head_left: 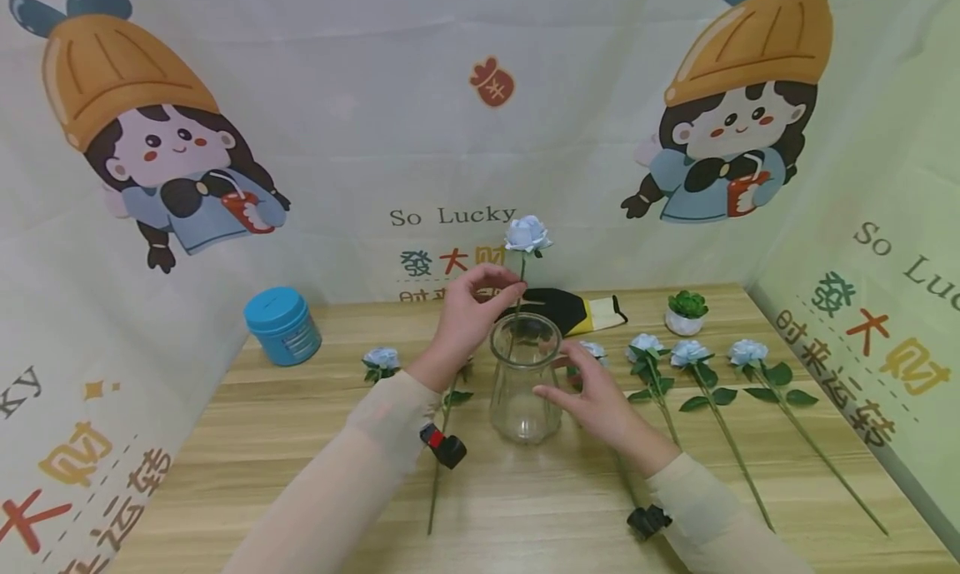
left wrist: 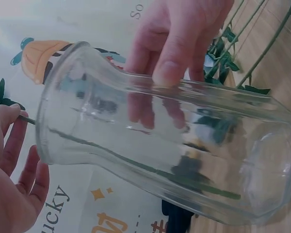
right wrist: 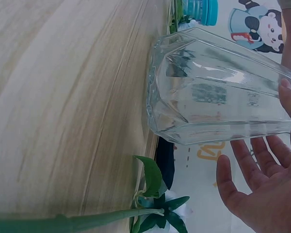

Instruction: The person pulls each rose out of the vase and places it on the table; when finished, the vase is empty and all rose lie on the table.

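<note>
My left hand (head_left: 480,307) pinches the stem of a pale blue artificial rose (head_left: 527,234) above the glass vase (head_left: 525,407). Through the clear glass in the left wrist view, the green stem (left wrist: 136,165) runs down inside, its lower end near the base. The vase stands upright on the table. My right hand (head_left: 600,395) holds the vase's right side, thumb on the near face and fingers around the side. In the right wrist view the fingers (right wrist: 250,170) lie along the glass, and part of the hand is out of frame.
Several similar roses (head_left: 690,353) lie on the wooden table (head_left: 337,491), mostly to the right, with another rose (head_left: 382,358) on the left. Behind stand a blue lidded tub (head_left: 283,328) and a small potted plant (head_left: 686,314). A black-and-yellow item (head_left: 562,307) lies behind the vase.
</note>
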`<state>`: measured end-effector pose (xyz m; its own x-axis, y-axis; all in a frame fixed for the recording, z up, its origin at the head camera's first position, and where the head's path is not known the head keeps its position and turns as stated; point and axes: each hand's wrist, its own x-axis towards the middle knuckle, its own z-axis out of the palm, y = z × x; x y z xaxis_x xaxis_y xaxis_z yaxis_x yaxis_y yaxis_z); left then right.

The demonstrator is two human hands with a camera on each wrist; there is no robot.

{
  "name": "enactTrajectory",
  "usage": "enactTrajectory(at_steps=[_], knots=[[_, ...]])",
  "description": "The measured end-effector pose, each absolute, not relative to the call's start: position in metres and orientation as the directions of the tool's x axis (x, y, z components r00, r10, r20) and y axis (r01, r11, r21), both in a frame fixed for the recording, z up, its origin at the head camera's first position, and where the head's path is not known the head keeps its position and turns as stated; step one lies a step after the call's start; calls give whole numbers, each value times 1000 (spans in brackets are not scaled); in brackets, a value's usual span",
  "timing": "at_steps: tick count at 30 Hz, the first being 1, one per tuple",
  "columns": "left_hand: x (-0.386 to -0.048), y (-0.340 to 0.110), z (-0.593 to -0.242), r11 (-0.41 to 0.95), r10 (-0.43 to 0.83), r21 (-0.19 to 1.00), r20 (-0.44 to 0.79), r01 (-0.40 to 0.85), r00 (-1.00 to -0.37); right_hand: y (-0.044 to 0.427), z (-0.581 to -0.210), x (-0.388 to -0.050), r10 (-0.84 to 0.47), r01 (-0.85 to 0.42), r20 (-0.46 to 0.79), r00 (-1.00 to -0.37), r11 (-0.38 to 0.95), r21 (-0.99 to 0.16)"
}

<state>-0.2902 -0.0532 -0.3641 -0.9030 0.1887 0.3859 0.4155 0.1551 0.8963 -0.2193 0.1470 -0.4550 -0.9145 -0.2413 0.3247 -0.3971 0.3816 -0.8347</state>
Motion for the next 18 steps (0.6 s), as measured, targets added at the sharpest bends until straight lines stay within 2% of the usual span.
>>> enactTrajectory(at_steps=[10, 18], knots=[[-292, -57, -339, 102, 152, 862, 480, 496, -864, 147, -457, -219, -242, -396, 322, -915, 383, -835], [-290, -64, -294, 11, 101, 837, 543, 547, -833, 147, -455, -218, -239, -407, 336, -911, 400, -821]])
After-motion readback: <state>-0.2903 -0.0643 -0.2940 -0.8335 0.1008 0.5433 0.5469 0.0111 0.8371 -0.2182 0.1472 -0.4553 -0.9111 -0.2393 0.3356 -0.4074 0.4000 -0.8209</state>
